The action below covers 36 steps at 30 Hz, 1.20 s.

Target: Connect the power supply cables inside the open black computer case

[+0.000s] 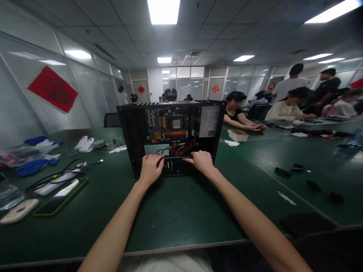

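A black computer case stands upright on the green table in front of me, its open side facing me. Inside it are a motherboard, a grey power supply and a bundle of coloured cables. My left hand grips the edge of the case's lower black section, thumb toward the middle. On the right part of the same edge, my right hand is closed with its thumb pointing left. The fingers of both hands are partly hidden behind this edge.
Left on the table lie a phone, a black cable and blue gloves. A small box is at the right, near a seated person. Small black pieces lie farther right.
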Tool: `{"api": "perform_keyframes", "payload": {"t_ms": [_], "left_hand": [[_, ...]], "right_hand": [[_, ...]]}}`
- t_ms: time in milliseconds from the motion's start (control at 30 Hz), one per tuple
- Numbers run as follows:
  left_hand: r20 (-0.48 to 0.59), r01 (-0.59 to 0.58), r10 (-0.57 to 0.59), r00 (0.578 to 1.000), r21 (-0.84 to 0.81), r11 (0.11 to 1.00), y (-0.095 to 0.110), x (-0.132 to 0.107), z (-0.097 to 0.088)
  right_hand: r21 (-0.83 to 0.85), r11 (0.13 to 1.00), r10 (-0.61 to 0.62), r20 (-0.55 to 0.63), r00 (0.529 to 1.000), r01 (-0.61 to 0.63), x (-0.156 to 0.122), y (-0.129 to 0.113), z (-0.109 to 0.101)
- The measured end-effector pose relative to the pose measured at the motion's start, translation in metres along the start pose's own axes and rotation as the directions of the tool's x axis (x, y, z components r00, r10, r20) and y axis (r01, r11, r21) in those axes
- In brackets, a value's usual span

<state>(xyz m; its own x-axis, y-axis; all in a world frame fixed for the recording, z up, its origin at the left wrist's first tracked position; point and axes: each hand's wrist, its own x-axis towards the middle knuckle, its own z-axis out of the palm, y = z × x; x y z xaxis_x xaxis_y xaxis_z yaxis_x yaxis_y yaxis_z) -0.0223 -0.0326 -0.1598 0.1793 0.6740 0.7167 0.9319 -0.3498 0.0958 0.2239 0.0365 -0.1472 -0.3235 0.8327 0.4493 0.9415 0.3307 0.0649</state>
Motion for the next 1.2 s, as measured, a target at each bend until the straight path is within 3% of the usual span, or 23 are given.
{"api": "perform_keyframes", "payload": {"t_ms": [1033, 1200], "left_hand": [[-0.028, 0.023, -0.021, 0.999, 0.059, 0.998, 0.008, -0.003, 0.001], [-0.119, 0.165, -0.147, 0.982, 0.165, 0.972, 0.025, -0.009, 0.01]], "right_hand": [[0.034, 0.998, -0.057, -0.007, 0.998, 0.057, -0.003, 0.008, -0.009], [0.036, 0.997, -0.073, -0.045, 0.996, 0.075, -0.004, 0.007, -0.004]]}}
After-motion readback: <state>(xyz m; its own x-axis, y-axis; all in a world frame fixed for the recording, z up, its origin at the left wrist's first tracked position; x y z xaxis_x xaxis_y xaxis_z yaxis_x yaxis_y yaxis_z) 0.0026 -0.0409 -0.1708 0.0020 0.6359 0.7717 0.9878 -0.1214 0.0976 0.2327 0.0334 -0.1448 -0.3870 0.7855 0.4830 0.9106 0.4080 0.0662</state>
